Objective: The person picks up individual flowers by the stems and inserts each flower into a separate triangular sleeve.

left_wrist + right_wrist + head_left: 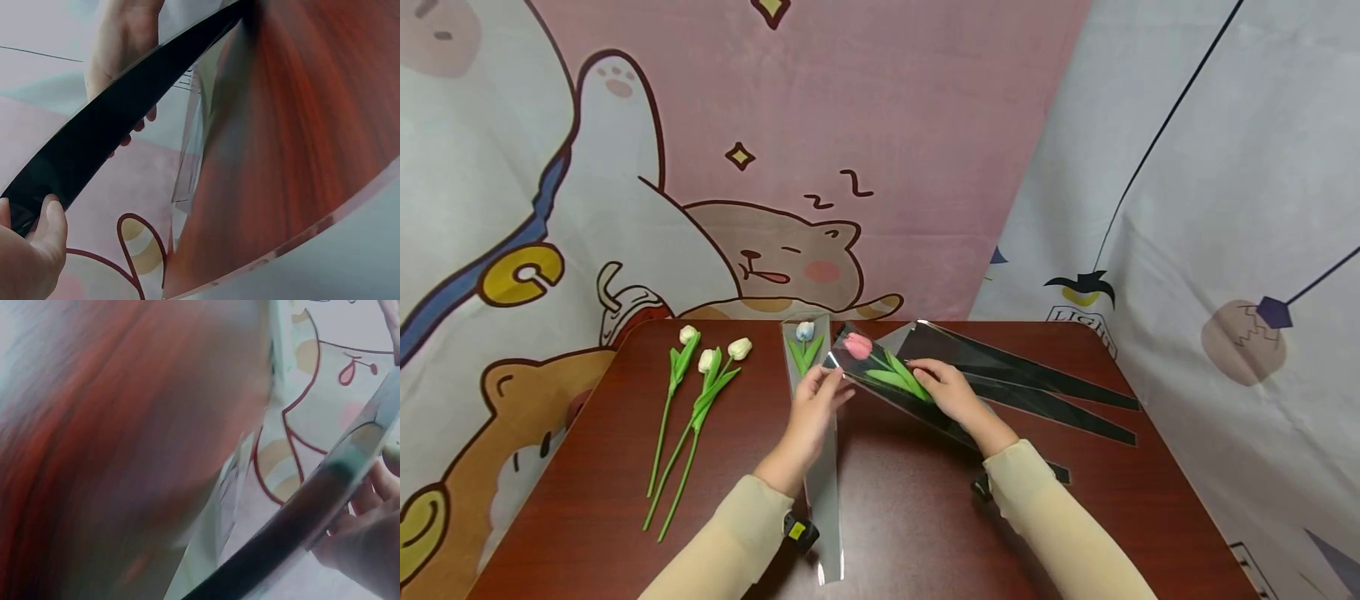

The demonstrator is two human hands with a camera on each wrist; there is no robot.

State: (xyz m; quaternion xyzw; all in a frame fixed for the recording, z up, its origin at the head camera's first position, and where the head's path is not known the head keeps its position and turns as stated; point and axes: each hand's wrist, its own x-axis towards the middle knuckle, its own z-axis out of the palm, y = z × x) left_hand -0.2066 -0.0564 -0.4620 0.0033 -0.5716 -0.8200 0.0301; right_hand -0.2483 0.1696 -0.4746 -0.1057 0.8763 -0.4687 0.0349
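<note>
A pink tulip (857,346) with green leaves lies in a clear-fronted, black-backed flower sleeve (934,417), raised at a slant over the table. My left hand (814,404) pinches the sleeve's wide end, beside the blossom. Farther down, my right hand (953,392) grips the sleeve by the leaves; its fingers are partly covered in the head view. From the left wrist, the sleeve's dark back (94,134) runs between both hands. The right wrist view has my right hand (369,528) at the sleeve's edge, with fingers curled there.
A blue tulip (805,332) in a clear sleeve (827,517) lies at the table's middle. Several white tulips (706,361) lie to the left. More black-backed sleeves (1045,402) are spread at the right. A printed curtain (925,167) hangs behind the wooden table (895,517).
</note>
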